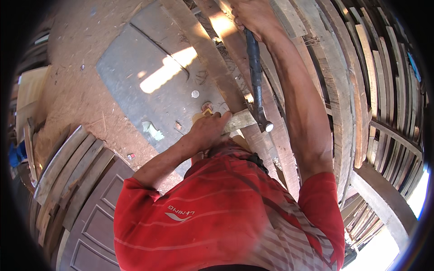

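My right hand (pixel 257 19), at the top of the view, is closed round the far end of a hammer's dark handle (pixel 254 67). The hammer's head (pixel 265 126) points back toward me, its round face shining, beside the end of a short wooden block (pixel 240 121). My left hand (pixel 209 129) grips that block near my waist, its fingers wrapped over it. Long worn planks (pixel 221 77) run beneath the hammer and block. Whether the hammer head touches the block, I cannot tell.
A grey sheet (pixel 131 58) lies on the dirt ground (pixel 72 86) at the left. Stacked boards (pixel 74 167) and a brown panelled door (pixel 97 221) stand at the lower left. Many long timbers (pixel 384 81) line the right side.
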Available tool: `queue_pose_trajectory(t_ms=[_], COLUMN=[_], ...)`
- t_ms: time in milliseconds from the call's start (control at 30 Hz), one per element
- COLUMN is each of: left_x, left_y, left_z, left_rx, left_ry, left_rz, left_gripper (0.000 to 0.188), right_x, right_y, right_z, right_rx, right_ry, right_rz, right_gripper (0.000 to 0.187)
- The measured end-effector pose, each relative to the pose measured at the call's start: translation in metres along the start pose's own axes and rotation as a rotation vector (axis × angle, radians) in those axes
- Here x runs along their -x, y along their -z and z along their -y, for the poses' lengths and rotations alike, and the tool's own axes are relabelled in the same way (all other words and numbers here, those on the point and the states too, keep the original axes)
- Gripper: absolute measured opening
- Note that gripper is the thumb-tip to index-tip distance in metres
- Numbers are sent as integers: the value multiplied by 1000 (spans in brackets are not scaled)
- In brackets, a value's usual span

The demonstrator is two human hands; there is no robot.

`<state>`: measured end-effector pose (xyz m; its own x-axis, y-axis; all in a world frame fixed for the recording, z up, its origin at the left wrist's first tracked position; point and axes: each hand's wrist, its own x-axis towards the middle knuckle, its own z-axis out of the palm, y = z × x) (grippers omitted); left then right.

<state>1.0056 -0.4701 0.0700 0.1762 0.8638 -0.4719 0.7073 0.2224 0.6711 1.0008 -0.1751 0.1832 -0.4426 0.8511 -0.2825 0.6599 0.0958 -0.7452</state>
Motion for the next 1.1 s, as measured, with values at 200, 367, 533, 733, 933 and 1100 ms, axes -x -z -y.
queue_pose_trajectory(t_ms=[200,367,533,733,933,1100], left_x=[7,9,0,0,0,0], left_y=[-4,-7,-5,-6,-6,-14], left_z=[-12,-14,-10,-17,-15,-11], left_rx=[-3,4,13,-31,-37,-10], left_ry=[22,46,74,123,76,86], left_rz=[8,-17,-47,10,-68,-66], left_gripper=[53,50,50,53,55,58], right_x=[-13,34,88,101,43,89], right_y=[-18,13,36,12,26,55], right_z=[-13,4,9,18,-1,-27], right_rx=[50,-221,-769,-790,-524,-693], right_ry=[-52,146,403,445,166,350], right_rz=[-63,-141,66,-79,-156,-372], right_gripper=[60,44,20,21,40,33])
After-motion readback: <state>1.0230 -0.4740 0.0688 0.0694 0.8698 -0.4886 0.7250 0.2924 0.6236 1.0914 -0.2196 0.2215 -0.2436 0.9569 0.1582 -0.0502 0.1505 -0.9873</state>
